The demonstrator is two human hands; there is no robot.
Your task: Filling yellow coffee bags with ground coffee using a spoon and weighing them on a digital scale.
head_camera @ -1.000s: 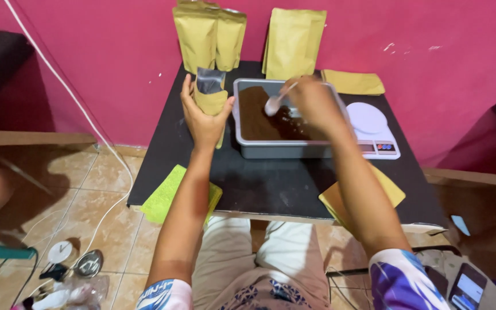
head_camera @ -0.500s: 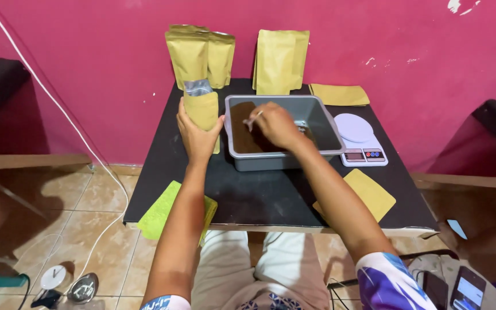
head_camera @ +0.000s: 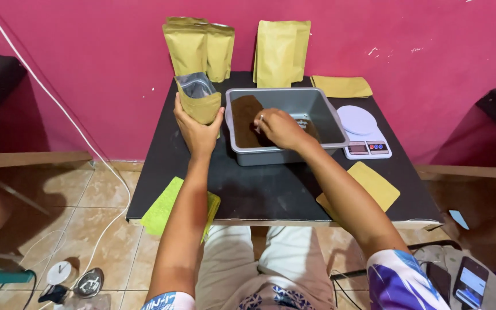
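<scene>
Head view, looking straight down at a black bench (head_camera: 271,189) pushed up against a pink wall (head_camera: 374,28). The left hand (head_camera: 197,131) is holding an open gold pouch (head_camera: 198,99) upright just off the left side of a grey tub (head_camera: 317,106), grip wrapped tight around the pouch's lower half, silver lining showing at the mouth. The right hand (head_camera: 281,128) is reaching down into the tub, sitting right over the brown powder (head_camera: 243,117) that's piled toward the left end. Fingers are curled around something small and pale, probably a spoon, but it's mostly hidden, so I can't say for sure what that grip is closed on.

Just right of the tub a white kitchen scale (head_camera: 363,131) is sitting with nothing on its round plate. Four more gold pouches are standing at the back against the wall, two on the left (head_camera: 199,49) and two in the middle (head_camera: 281,51), and a flat one (head_camera: 341,86) is lying beside them. Another flat pouch (head_camera: 371,185) is lying near the front right edge, partly under the forearm. A lime green cloth (head_camera: 167,204) is hanging off the front left corner.
</scene>
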